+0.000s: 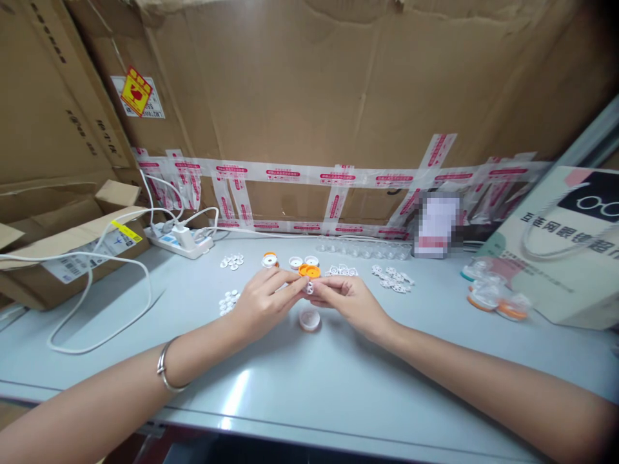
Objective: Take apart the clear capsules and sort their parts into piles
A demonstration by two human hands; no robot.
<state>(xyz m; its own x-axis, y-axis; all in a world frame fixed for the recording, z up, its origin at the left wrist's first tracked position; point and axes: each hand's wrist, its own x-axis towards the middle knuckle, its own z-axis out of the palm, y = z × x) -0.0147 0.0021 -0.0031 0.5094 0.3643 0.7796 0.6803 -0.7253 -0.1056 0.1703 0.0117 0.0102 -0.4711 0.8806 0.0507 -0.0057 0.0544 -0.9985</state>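
My left hand [264, 303] and my right hand [349, 303] meet over the middle of the pale table [309, 386]. Their fingertips pinch together a small white plastic part [309, 287]. A silver bracelet [165, 370] sits on my left wrist. Just below the hands lies a round pinkish-white cap [309, 319]. Right behind the fingertips stands an orange cap [310, 271], with white round caps [295, 261] and an orange-rimmed one [269, 260] beside it.
Piles of small white parts [393, 278] lie behind and to the left [228, 301]. A power strip [178, 241] with white cables sits at back left by cardboard boxes [62, 258]. A paper bag [561, 251] and bagged orange pieces [493, 298] stand at right. Taped cardboard forms the back wall.
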